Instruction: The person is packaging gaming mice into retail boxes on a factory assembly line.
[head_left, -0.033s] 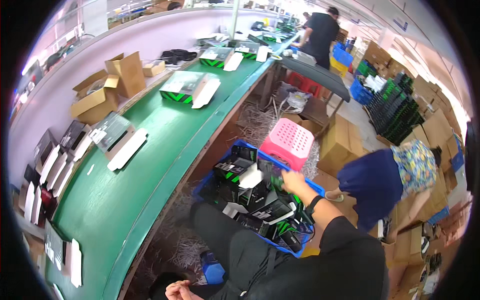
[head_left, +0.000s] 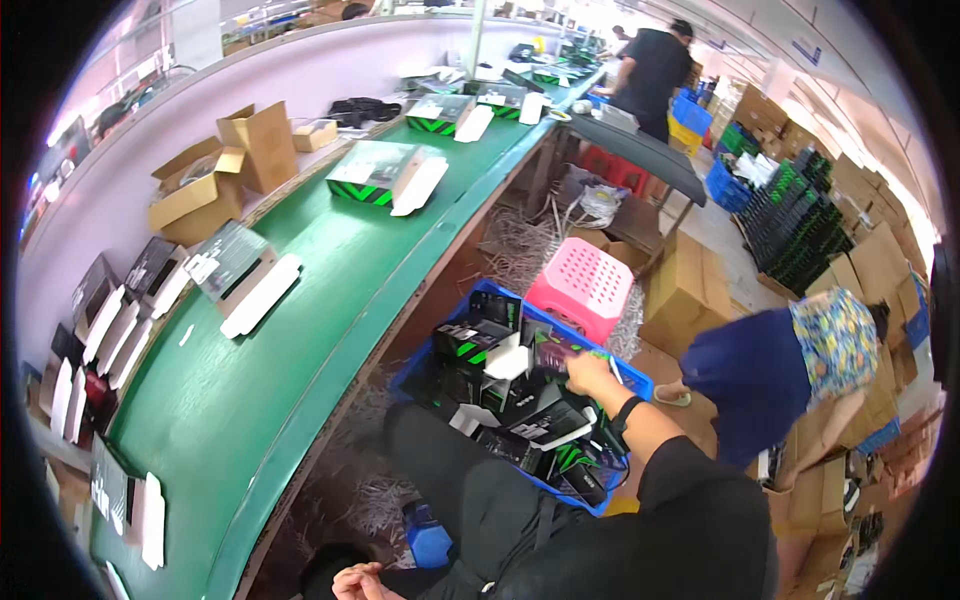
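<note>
My right hand (head_left: 588,374) reaches into a blue plastic crate (head_left: 410,372) beside my legs. Its fingers are closed at the edge of a black box (head_left: 553,350) with a purple and green printed face. Around it the crate holds several black-and-green cartons (head_left: 470,340), some with white inner flaps (head_left: 508,359) standing open. Low in the view, my left hand (head_left: 357,580) rests near my lap with fingers curled together; whatever lies inside them, if anything, is hidden.
A green conveyor belt (head_left: 290,370) runs along the left, bearing open cartons (head_left: 375,175). A pink stool (head_left: 580,285) stands behind the crate, near a brown cardboard box (head_left: 688,290). One person (head_left: 770,365) bends at the right; another (head_left: 650,75) stands by the far belt.
The box at my right hand, blurred and showing green before, now shows its purple face lower among the cartons. My left hand stays put. The whole view has shifted slightly.
</note>
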